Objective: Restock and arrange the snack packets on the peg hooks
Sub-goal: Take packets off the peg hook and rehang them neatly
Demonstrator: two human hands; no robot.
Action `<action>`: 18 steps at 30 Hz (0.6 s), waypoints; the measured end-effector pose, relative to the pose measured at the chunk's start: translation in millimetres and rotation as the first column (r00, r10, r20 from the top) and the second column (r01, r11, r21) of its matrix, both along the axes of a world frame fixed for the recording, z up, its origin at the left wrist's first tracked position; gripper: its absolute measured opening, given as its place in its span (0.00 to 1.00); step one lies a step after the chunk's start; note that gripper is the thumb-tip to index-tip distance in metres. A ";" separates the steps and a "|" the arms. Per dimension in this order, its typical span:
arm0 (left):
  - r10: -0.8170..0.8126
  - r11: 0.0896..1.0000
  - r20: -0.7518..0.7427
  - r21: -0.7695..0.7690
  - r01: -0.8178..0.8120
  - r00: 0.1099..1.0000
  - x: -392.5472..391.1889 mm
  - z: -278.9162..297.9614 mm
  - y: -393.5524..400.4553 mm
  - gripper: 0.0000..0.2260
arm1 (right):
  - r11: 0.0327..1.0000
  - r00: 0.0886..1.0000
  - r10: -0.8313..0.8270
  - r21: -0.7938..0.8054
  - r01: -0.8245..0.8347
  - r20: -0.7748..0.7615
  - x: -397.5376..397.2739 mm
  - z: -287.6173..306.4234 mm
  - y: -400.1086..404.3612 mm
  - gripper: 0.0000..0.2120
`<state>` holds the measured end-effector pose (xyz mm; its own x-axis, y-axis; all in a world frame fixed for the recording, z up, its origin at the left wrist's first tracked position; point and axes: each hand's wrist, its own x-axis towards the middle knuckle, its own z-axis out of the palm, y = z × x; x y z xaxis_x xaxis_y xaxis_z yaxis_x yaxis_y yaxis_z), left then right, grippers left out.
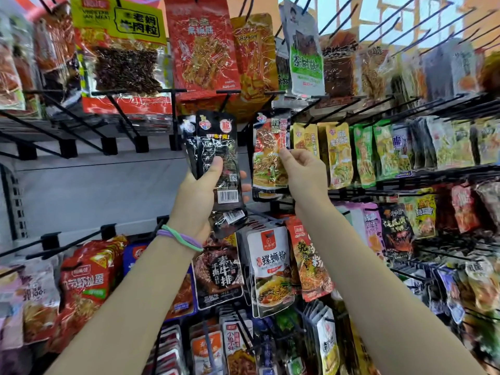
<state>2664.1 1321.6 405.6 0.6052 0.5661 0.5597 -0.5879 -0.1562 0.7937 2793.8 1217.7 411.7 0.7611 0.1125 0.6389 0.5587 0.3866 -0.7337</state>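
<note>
The left hand (201,185) is raised in front of the rack and grips a small stack of black packets (216,150). The thumb (215,169) lies across the front of the top packet, about halfway down its length, and the other fingertips (244,182) curl round from behind and show at the stack's right edge. The packets stand roughly upright, fanned a little, with their hang-holes at the top and a barcode below the thumb. More black packets (228,220) stick out under the heel of the hand; how many are in the stack is hard to tell.

The right hand (300,169) is just beside them, to the right. Its thumb and forefinger pinch the right edge of an orange packet (267,158), near mid-height, and the remaining fingers are curled into the palm. That packet hangs at the front of a peg hook (263,119) in the middle row, with yellow packets (338,152) and green packets (365,150) on the hooks to its right.

To the left of the black stack the grey back panel (94,185) is bare, with black hooks (113,109) jutting out above it. Two bands (180,236), green and purple, circle the left wrist.
</note>
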 end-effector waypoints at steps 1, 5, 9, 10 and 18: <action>-0.007 1.000 -0.003 0.004 0.007 1.000 0.7 -0.3 0.3 0.18 | 1.000 1.000 0.001 -0.001 -0.001 0.002 1.3 0.9 0.0 0.10; -0.027 1.000 0.000 0.012 0.027 1.000 3.5 -0.5 4.0 0.17 | 1.000 1.000 0.007 -0.009 -0.007 0.008 4.1 -0.1 -0.9 0.11; -0.058 0.998 0.021 0.009 0.058 0.998 5.1 1.0 3.5 0.17 | 1.000 1.000 0.011 -0.029 -0.011 0.009 5.2 -1.7 -0.7 0.12; -0.065 0.998 0.020 0.007 0.065 0.998 5.8 1.2 3.4 0.17 | 0.999 1.000 0.009 -0.033 -0.009 0.000 5.0 -1.2 -1.1 0.12; -0.066 0.997 0.018 0.051 0.065 0.998 11.5 -2.5 8.6 0.06 | 0.990 0.988 -0.143 -0.007 0.144 0.058 3.9 -8.9 -3.9 0.11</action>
